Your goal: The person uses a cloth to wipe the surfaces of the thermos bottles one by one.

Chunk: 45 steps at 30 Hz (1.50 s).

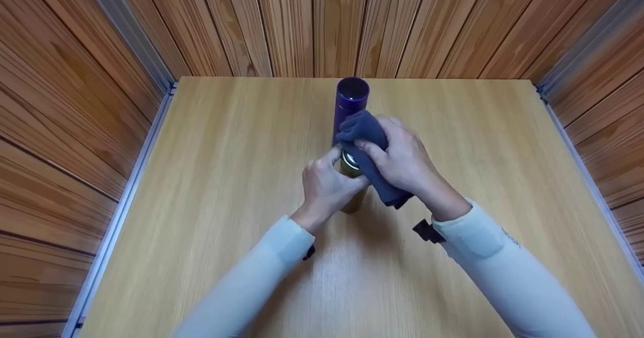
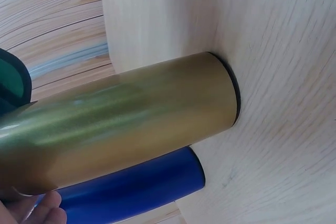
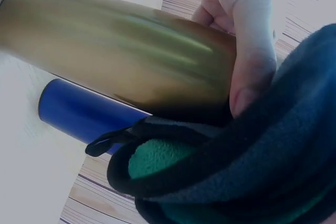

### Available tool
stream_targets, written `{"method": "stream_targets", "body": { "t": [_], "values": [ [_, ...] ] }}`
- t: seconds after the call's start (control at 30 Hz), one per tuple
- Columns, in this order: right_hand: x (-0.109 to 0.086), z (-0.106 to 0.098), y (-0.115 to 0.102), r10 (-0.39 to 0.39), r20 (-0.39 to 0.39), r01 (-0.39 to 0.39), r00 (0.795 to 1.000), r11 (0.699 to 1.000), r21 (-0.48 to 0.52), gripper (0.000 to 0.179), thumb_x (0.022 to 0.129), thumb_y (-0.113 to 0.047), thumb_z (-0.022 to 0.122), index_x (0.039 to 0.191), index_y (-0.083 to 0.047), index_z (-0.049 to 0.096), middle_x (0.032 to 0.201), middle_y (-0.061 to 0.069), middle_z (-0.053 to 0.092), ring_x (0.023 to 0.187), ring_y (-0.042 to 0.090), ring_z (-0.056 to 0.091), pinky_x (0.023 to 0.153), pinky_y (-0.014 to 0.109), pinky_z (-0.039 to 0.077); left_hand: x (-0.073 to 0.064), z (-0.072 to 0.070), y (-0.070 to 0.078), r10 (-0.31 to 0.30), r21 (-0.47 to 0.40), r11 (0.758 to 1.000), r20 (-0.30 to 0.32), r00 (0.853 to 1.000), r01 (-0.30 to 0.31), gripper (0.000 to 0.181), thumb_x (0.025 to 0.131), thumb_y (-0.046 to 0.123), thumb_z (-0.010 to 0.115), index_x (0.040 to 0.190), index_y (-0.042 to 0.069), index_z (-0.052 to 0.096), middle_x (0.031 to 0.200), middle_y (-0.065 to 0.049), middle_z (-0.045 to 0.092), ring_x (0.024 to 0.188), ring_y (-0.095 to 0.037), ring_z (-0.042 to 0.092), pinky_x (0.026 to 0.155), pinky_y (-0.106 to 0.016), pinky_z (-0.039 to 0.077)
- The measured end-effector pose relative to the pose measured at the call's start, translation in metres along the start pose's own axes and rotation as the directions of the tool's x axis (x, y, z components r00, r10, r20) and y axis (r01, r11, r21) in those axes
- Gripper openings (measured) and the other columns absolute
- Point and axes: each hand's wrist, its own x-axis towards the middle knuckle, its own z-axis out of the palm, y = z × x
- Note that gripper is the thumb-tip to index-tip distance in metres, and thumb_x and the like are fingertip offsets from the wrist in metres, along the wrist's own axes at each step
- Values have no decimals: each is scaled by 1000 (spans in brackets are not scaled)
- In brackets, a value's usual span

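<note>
A gold-green metal bottle [image 1: 353,204] stands upright on the table, its silvery mouth showing in the head view. My left hand [image 1: 324,183] grips it near the top, thumb and fingers curled round its sides. In my right hand [image 1: 406,158] is a folded dark blue cloth [image 1: 372,132], held against the bottle's top edge. The right wrist view shows the cloth's green inner side [image 3: 157,157], dark edging and a small loop. Just behind stands a taller purple-blue cylindrical bottle [image 1: 352,95], its lower part partly hidden by the cloth and hands.
The light wooden table [image 1: 241,177] is bounded by wood-plank walls [image 1: 292,26] at the back and both sides. Grey metal rails [image 1: 133,177] run along its left and right edges. A dark wrist mount [image 1: 427,231] sticks out from the right sleeve.
</note>
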Motion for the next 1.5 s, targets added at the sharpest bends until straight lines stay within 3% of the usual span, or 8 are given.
{"method": "stream_targets", "body": {
  "t": [0.2, 0.43, 0.6, 0.73, 0.93, 1.17, 1.3, 1.5],
  "values": [
    [-13, -6, 4, 19, 20, -19, 1000, 1000, 17, 52, 98, -41, 69, 140, -13, 58, 123, 13, 59, 106, 34, 56, 90, 53, 44, 0, 2, 3, -8, 12, 1000, 27, 1000, 7, 56, 78, 41, 88, 118, 5, 73, 63, 5, 52, 50, -10, 40, 50, -24, 31],
    [-19, -10, -6, -13, 114, 29, 993, 990, -139, 77, 90, -60, 70, 149, -16, 50, 120, 12, 52, 103, 32, 51, 83, 50, 44, 0, 0, 2, -9, 28, 1000, 44, 999, 7, 30, 83, 30, 84, 91, 4, 72, 63, -2, 60, 54, -14, 55, 55, -26, 47],
    [-8, -9, -15, -11, 185, 55, 983, 971, -232, 71, 91, -61, 66, 145, -17, 52, 113, 12, 52, 100, 32, 50, 78, 48, 44, 0, 0, 1, -11, 36, 999, 24, 1000, 10, 27, 79, 27, 84, 82, 4, 69, 62, -3, 61, 53, -15, 56, 52, -27, 47],
    [5, -10, -19, -7, 229, 61, 973, 972, -227, 58, 92, -56, 66, 136, -18, 58, 106, 11, 55, 94, 30, 52, 73, 45, 44, -1, 1, -1, -8, 57, 998, 8, 1000, 8, 28, 74, 25, 84, 76, 5, 65, 58, 0, 54, 50, -12, 48, 47, -26, 38],
    [17, -10, -15, 0, 255, 36, 967, 990, -137, 42, 95, -50, 67, 122, -18, 62, 103, 10, 59, 91, 29, 55, 72, 42, 43, -2, 1, -1, 3, 37, 999, 21, 1000, -4, 35, 78, 33, 86, 92, 4, 72, 61, 2, 54, 50, -9, 43, 48, -23, 33],
    [20, -7, -2, 45, 206, -65, 978, 994, 91, 37, 100, -38, 67, 130, -17, 64, 110, 9, 65, 96, 30, 57, 78, 43, 43, -2, 1, 1, -12, 3, 1000, 26, 1000, 12, 46, 81, 41, 86, 106, 6, 73, 70, 0, 65, 52, -13, 49, 51, -23, 37],
    [20, -4, 9, 90, 199, -142, 976, 953, 268, 39, 100, -42, 66, 130, -17, 63, 113, 10, 65, 98, 31, 58, 79, 42, 46, -2, 0, 1, -17, -5, 1000, 33, 999, 17, 50, 83, 40, 86, 117, 6, 69, 88, -4, 75, 62, -15, 62, 62, -24, 52],
    [17, 3, 30, 130, 271, -251, 954, 840, 480, 54, 102, -52, 56, 141, -16, 55, 125, 12, 62, 109, 31, 56, 88, 42, 45, -3, -1, 0, -16, -40, 999, 46, 999, 18, 58, 85, 35, 85, 131, 6, 64, 115, -6, 76, 90, -18, 73, 82, -31, 58]
  ]
}}
